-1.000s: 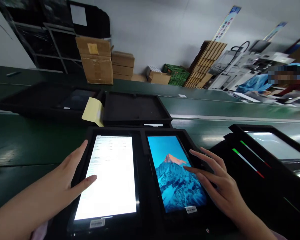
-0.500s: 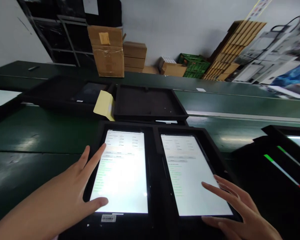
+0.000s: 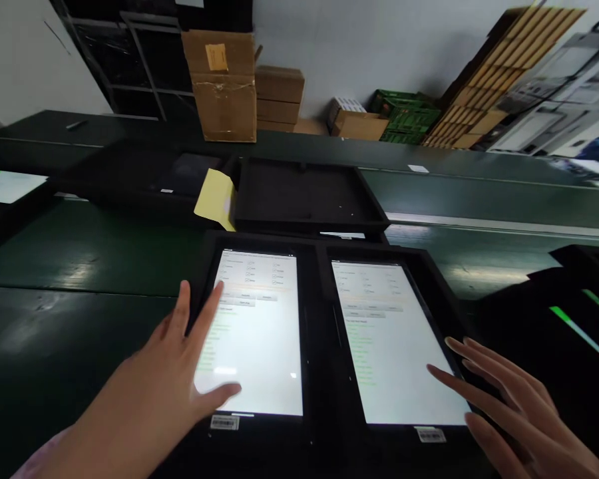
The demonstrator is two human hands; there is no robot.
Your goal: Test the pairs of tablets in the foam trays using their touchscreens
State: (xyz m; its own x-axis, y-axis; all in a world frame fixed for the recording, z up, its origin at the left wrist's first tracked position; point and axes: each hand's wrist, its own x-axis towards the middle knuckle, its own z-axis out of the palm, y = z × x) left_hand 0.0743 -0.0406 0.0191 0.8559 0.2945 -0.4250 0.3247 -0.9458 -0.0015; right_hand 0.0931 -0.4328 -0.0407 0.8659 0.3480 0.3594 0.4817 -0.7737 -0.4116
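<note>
Two glossy rectangular tablets (image 3: 262, 359) lie side by side in a matte black tray (image 3: 321, 279); the splayed left hand (image 3: 162, 372) and loosely curved right hand (image 3: 522, 409), both released, reach over their outer edges.

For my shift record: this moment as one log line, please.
left hand: over left tablet, contact unclear | right hand: over right tablet, contact unclear | screens: both lit white | yellow paper: by black tray

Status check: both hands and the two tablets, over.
Left hand open, partly covering left tablet. Right hand open, partly covering right tablet; contact unclear. Both tablets lit, mostly white. Only hands in front.
</note>
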